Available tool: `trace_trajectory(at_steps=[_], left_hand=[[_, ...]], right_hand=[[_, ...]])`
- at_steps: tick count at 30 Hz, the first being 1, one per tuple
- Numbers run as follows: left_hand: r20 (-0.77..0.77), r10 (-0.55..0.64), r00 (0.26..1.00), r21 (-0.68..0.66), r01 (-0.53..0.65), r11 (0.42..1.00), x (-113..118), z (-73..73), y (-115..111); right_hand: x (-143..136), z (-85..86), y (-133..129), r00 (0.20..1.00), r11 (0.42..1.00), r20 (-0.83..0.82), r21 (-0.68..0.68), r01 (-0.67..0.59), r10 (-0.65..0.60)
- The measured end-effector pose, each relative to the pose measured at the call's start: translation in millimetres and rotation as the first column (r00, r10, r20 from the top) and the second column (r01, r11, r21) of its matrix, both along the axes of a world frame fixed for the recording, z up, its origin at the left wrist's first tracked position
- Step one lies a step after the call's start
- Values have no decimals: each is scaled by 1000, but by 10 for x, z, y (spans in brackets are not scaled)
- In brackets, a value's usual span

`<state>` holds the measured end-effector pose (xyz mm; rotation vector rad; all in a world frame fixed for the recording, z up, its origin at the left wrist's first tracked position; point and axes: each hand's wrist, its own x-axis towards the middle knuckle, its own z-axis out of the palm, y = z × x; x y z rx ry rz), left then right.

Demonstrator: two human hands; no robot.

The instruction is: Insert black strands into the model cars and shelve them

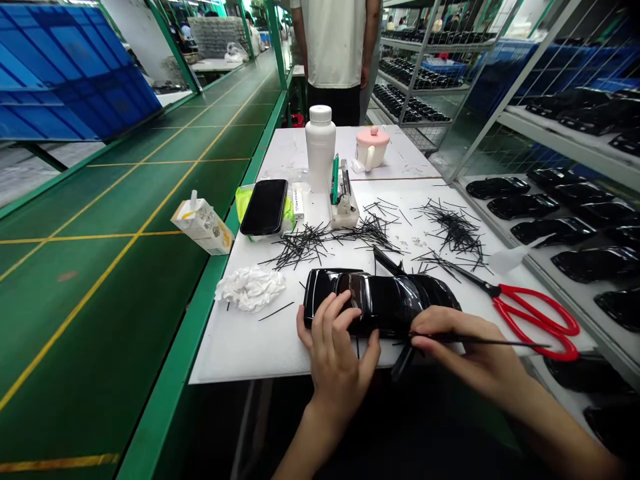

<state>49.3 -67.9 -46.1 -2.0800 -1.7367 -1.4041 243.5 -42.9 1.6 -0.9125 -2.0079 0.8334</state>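
Crates (65, 73), blue plastic ones, are filling the upper left of the frame, with a green conveyor belt (125, 213) running just below and right of them. Drink carton (204, 225) is standing at the belt's edge, left of centre, and a crumpled tissue (250, 288) is lying below it, near a black phone (265, 207). Left hand (333, 353) is resting on the glossy black model car (387, 300) at lower centre, fingers kinda spread and bent over its body, not pinching. White bottle (321, 147) is standing upper centre, and loose black strips (300, 247) are lying below it. Pink-lidded mug (371, 150) is sitting just right of the bottle. Right hand (477, 363), lower right, is gripping a thin dark tool (523, 343) between thumb and fingers, right by the car's near side. Red-handled scissors (570, 310) are lying farther right, and more black car bodies (590, 265) are filling the rack (560, 130) at the right edge.
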Motion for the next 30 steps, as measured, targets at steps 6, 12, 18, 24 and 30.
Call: trace_trajectory(at_steps=[6, 12, 18, 24, 30], left_hand=[[6, -12, 1000, -1, 12, 1000, -14, -5, -6], [14, -12, 1000, -3, 12, 1000, -9, -7, -7], [22, -14, 1000, -11, 14, 1000, -10, -1, -12], [18, -15, 1000, -14, 15, 1000, -15, 0, -12], [29, -13, 999, -15, 14, 1000, -8, 3, -16]], right_hand=[[-97, -96, 36, 991, 995, 131, 96, -13, 1], [-77, -72, 43, 987, 996, 160, 85, -39, 25], [-84, -55, 45, 983, 998, 182, 58, -30, 19], [-73, -54, 57, 981, 999, 192, 25, -37, 31], [-103, -30, 58, 973, 998, 229, 52, -36, 23]])
